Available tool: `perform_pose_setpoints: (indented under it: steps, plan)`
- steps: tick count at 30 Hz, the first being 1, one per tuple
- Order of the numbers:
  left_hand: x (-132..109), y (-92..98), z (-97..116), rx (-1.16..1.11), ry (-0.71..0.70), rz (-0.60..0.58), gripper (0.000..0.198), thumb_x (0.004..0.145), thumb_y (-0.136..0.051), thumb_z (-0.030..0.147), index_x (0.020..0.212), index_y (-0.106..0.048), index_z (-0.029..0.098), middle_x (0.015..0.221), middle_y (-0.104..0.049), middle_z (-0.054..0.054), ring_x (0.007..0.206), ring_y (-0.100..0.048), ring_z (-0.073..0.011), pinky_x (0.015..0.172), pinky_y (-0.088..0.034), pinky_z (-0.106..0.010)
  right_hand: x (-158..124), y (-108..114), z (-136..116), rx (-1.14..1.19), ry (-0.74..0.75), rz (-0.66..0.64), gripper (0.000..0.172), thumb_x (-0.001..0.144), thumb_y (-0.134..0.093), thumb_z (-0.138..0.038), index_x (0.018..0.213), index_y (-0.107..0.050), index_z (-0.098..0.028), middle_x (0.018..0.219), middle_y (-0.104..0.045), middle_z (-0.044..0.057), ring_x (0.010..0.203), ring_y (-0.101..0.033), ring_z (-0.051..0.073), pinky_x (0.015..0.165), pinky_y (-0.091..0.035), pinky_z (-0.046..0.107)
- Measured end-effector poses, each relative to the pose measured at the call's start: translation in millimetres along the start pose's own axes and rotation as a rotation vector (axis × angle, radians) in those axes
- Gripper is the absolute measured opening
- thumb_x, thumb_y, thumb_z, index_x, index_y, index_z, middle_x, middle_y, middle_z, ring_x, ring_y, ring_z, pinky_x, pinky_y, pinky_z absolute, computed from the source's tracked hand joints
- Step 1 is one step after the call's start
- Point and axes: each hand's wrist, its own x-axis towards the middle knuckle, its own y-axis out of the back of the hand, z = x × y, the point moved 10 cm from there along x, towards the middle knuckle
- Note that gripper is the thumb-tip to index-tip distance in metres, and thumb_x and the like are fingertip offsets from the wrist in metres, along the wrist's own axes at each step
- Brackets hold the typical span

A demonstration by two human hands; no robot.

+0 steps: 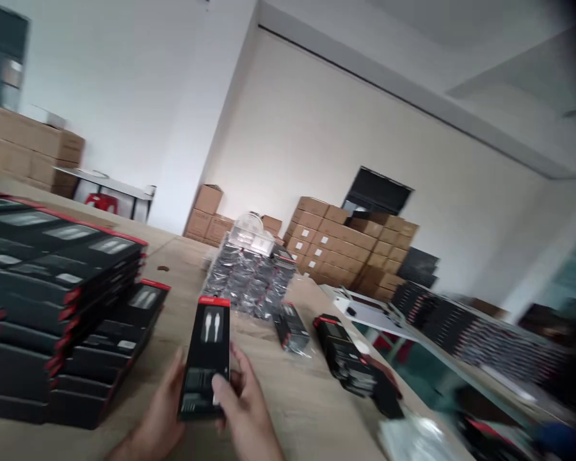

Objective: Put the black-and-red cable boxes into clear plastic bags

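A slim black box with a red top edge and a picture of two white cable plugs, a cable box (205, 358), is held up above the table in front of me. My right hand (247, 400) grips its lower right side, thumb on the front face and fingers behind. Along the lower left edge, my left hand (163, 406) is closed against the box, its fingertips partly hidden behind it. To the left rises a large stack of matching black boxes (52, 275), with a lower pile (105, 358) beside it.
Plastic-wrapped black packs (249, 275) stand in rows ahead on the wooden table (307, 410). A wrapped pack (292, 328) and a row of black boxes (343, 355) lie to the right. Clear plastic bags (417, 438) sit at the near right. Brown cartons (336, 240) line the wall.
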Motion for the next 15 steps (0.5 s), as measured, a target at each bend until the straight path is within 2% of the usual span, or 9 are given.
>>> perform_pose_setpoints:
  steps: [2,5,6,7,9,10,11,13,15]
  plan:
    - [-2.4,13.8,-9.4,-0.115,0.052,0.095,0.057,0.078,-0.056,0.063,0.112,-0.060,0.017,0.094,-0.071,-0.008,0.082,-0.066,-0.0243,0.074,-0.051,-0.035,-29.3,39.6,26.5,-0.163,0.020,0.040,0.077,0.060,-0.081,-0.045,0.129,-0.055,-0.023,0.064,-0.062,-0.004,0.054,-0.054,0.012,0.045,-0.036,0.019]
    - [-3.9,35.1,-20.2,0.006,0.076,0.249,0.067,0.069,-0.074,0.045,0.127,-0.050,0.024,0.110,-0.069,-0.006,0.080,-0.067,-0.0219,0.072,-0.051,-0.032,-56.8,106.3,43.4,-0.387,-0.007,0.063,0.044,0.058,-0.079,-0.046,0.094,-0.074,-0.022,0.055,-0.059,-0.004,0.049,-0.050,0.012,0.047,-0.034,0.021]
    - [-3.0,37.2,-21.8,0.060,0.065,0.255,0.071,0.068,-0.075,0.042,0.130,-0.047,0.025,0.113,-0.068,-0.006,0.083,-0.067,-0.0224,0.073,-0.051,-0.032,-62.0,140.6,33.6,-0.467,-0.004,0.125,0.033,0.062,-0.074,-0.049,0.081,-0.075,-0.022,0.055,-0.059,-0.003,0.049,-0.050,0.012,0.048,-0.036,0.023]
    - [-1.5,36.9,-23.4,0.112,0.052,0.239,0.071,0.069,-0.073,0.041,0.131,-0.045,0.025,0.114,-0.067,-0.006,0.086,-0.067,-0.0233,0.075,-0.051,-0.033,-67.2,183.4,15.9,-0.535,-0.004,0.242,0.032,0.068,-0.066,-0.053,0.076,-0.073,-0.023,0.058,-0.061,-0.002,0.050,-0.051,0.014,0.048,-0.038,0.024]
    - [1.8,36.0,-25.8,0.231,0.019,0.209,0.060,0.073,-0.066,0.036,0.127,-0.047,0.022,0.111,-0.068,-0.005,0.092,-0.065,-0.0244,0.081,-0.050,-0.034,-80.3,272.5,-39.4,-0.885,0.008,0.497,0.031,0.072,-0.056,-0.052,0.067,-0.068,-0.024,0.058,-0.063,-0.001,0.053,-0.055,0.017,0.052,-0.041,0.027]
    - [3.5,36.1,-26.9,0.299,0.002,0.201,0.053,0.074,-0.061,0.033,0.124,-0.048,0.022,0.108,-0.068,-0.004,0.094,-0.064,-0.0244,0.082,-0.049,-0.034,-90.7,316.3,-69.2,-1.089,-0.022,0.652,0.028,0.069,-0.055,-0.050,0.062,-0.066,-0.025,0.059,-0.064,0.000,0.056,-0.058,0.019,0.056,-0.044,0.029]
    - [5.1,36.5,-28.3,0.361,-0.012,0.199,0.048,0.074,-0.057,0.029,0.121,-0.049,0.022,0.105,-0.068,-0.003,0.094,-0.063,-0.0242,0.082,-0.049,-0.033,-101.1,354.2,-92.3,-1.159,-0.049,0.757,0.024,0.065,-0.056,-0.047,0.060,-0.064,-0.025,0.061,-0.066,0.002,0.059,-0.060,0.022,0.058,-0.044,0.032]
    - [8.1,36.8,-31.7,0.449,-0.031,0.197,0.044,0.073,-0.050,0.025,0.117,-0.050,0.021,0.102,-0.068,-0.002,0.094,-0.062,-0.0242,0.080,-0.048,-0.033,-122.1,408.7,-117.6,-1.239,-0.108,0.867,0.018,0.058,-0.058,-0.042,0.050,-0.059,-0.025,0.052,-0.063,0.004,0.052,-0.058,0.025,0.053,-0.042,0.035]
    - [10.4,34.0,-33.9,0.492,-0.050,0.178,0.040,0.074,-0.049,0.026,0.114,-0.049,0.022,0.101,-0.067,-0.003,0.096,-0.062,-0.0247,0.080,-0.048,-0.033,-140.1,432.2,-118.1,-1.296,-0.136,0.875,0.022,0.057,-0.057,-0.038,0.040,-0.050,-0.026,0.042,-0.056,0.003,0.045,-0.055,0.024,0.049,-0.040,0.035]
